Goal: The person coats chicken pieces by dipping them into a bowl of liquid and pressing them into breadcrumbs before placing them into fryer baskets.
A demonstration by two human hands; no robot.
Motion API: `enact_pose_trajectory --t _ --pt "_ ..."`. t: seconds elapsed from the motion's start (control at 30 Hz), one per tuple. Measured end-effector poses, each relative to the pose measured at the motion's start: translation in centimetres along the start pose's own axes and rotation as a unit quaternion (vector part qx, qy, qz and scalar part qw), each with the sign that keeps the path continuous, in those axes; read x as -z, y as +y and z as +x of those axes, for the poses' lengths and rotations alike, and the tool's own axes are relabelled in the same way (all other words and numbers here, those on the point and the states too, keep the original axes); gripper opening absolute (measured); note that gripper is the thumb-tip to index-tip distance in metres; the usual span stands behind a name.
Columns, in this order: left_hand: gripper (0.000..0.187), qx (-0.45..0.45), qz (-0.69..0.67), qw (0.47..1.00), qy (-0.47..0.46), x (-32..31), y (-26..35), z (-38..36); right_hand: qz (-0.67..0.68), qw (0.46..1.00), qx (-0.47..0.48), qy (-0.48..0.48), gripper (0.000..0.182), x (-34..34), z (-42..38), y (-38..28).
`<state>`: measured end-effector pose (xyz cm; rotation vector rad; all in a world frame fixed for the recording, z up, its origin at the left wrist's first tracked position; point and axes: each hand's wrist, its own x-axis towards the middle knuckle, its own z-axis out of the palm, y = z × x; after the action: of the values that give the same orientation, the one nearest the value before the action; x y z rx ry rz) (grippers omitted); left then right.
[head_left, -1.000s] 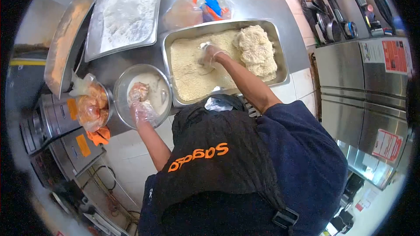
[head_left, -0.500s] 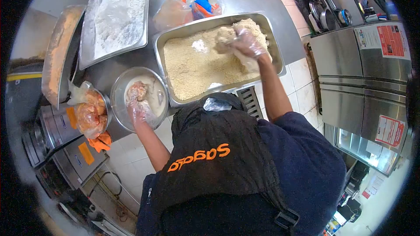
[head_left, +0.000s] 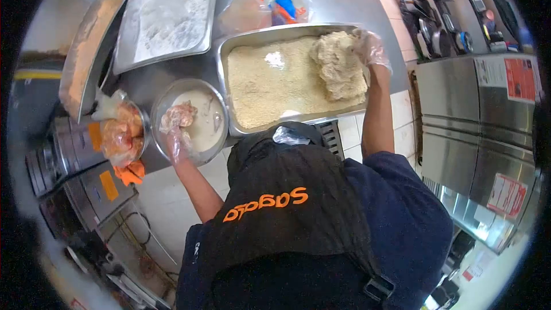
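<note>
My left hand (head_left: 177, 142), in a clear plastic glove, grips a piece of raw chicken (head_left: 179, 116) at the left side of a round bowl (head_left: 162, 99). Milky white liquid (head_left: 202, 129) fills the bowl's bottom, with another piece partly sunk in it. My right hand (head_left: 372, 50), gloved too, is at the far right corner of a steel tray (head_left: 224, 60) of pale crumbs (head_left: 261, 89). Its fingers look loosely spread against a heap of crumb-coated pieces (head_left: 341, 66); nothing shows in its grasp, though the fingertips are partly hidden.
A tray of white flour (head_left: 166, 20) stands at the back left, beside a tilted container of orange-brown powder (head_left: 86, 60). Left of the bowl, a plastic bag holds chicken pieces (head_left: 121, 138). Bags with a blue piece (head_left: 283, 1) lie behind the crumb tray. Steel fridges (head_left: 447, 103) stand right.
My right hand has moved right, from over the crumbs to the heap's far right edge; the coated piece it held is no longer in it. My left hand has raised the chicken slightly.
</note>
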<state>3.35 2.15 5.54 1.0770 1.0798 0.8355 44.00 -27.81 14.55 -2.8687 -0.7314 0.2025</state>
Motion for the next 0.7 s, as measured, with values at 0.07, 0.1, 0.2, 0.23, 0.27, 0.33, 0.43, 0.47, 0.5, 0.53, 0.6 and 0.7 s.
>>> enact_pose_trajectory --t 0.07,0.1,0.2,0.23,0.27,0.33,0.43,0.47,0.5,0.53,0.6,0.7 --pt "0.020 -0.058 0.067 0.995 -0.045 1.5 -0.4 1.2 0.094 0.990 0.060 0.085 0.039 -0.6 0.4 -1.2" --pt "0.021 -0.037 0.141 0.989 -0.020 1.8 0.1 1.3 0.061 0.996 0.051 0.039 0.034 1.2 -0.3 -5.0" --pt "0.022 -0.044 0.109 0.993 -0.026 1.6 1.5 0.6 0.136 0.982 0.129 -0.018 0.030 -3.8 0.3 -9.2" --pt "0.022 -0.045 0.112 0.992 -0.023 1.4 2.1 0.3 0.126 0.973 0.189 -0.049 0.028 -5.9 0.2 -11.1" --pt "0.022 -0.041 0.109 0.993 -0.027 1.1 2.6 0.2 0.113 0.959 0.247 -0.078 0.027 -8.4 0.0 -12.8" --pt "0.022 -0.038 0.107 0.993 -0.032 0.7 3.0 0.1 0.153 0.926 0.308 -0.155 0.027 -16.5 -0.4 -14.3" --pt "0.022 -0.041 0.088 0.995 -0.031 0.5 3.6 -0.4 0.115 0.935 0.261 -0.209 0.031 -23.0 -2.1 -16.1" --pt "0.022 -0.055 0.128 0.990 -0.025 0.3 4.1 -0.7 0.134 0.939 0.239 -0.209 0.031 -23.1 -2.5 -16.2" --pt "0.022 -0.069 0.169 0.983 -0.018 0.3 4.3 -0.8 0.134 0.938 0.240 -0.210 0.031 -23.0 -2.1 -16.1" --pt "0.022 -0.068 0.169 0.983 -0.015 0.5 4.3 -0.6 0.121 0.932 0.262 -0.219 0.028 -22.7 -1.4 -15.5" --pt "0.022 -0.063 0.143 0.988 -0.014 1.0 4.0 -0.8 0.115 0.934 0.247 -0.232 0.023 -20.6 -0.1 -13.8" --pt "0.022 -0.046 0.158 0.986 0.016 0.7 4.3 -1.6 0.011 0.988 0.125 -0.096 0.022 -14.4 0.5 -11.3"
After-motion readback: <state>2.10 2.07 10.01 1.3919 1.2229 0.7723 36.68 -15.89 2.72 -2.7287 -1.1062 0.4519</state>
